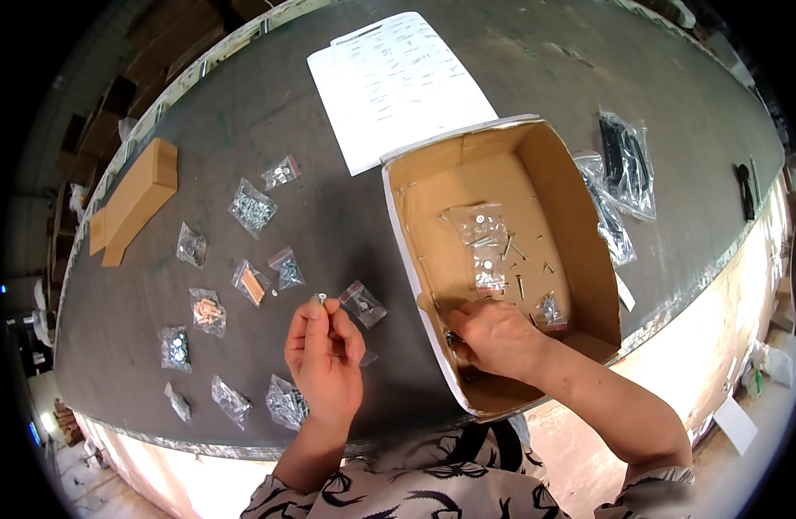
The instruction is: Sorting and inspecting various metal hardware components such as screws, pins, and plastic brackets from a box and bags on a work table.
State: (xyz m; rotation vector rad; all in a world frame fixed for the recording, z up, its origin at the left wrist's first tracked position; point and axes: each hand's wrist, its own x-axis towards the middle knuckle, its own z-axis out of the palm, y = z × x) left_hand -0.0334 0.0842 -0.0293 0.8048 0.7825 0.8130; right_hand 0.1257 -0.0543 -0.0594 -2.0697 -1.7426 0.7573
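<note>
My left hand [325, 372] is raised over the dark table, just left of the cardboard box [581, 229]. Its thumb and fingertips pinch a small silver metal fitting [322, 297], too small to name closely. Inside the box, my right hand [502, 336] reaches down by the near left wall with its fingers curled. Bits of metal show at those fingertips, but what they hold is mostly hidden. Loose screws [520, 287] lie on the box floor, beside a clear bag strip [487, 251] with small hardware and a small bag of hardware [550, 311].
Several small hardware bags lie left of the box, among them bags of silver screws [253, 208] and wooden dowels [252, 283]. White printed sheets [398, 86] lie behind the box. A folded cardboard piece [138, 203] rests far left; bagged black parts [627, 164] lie right.
</note>
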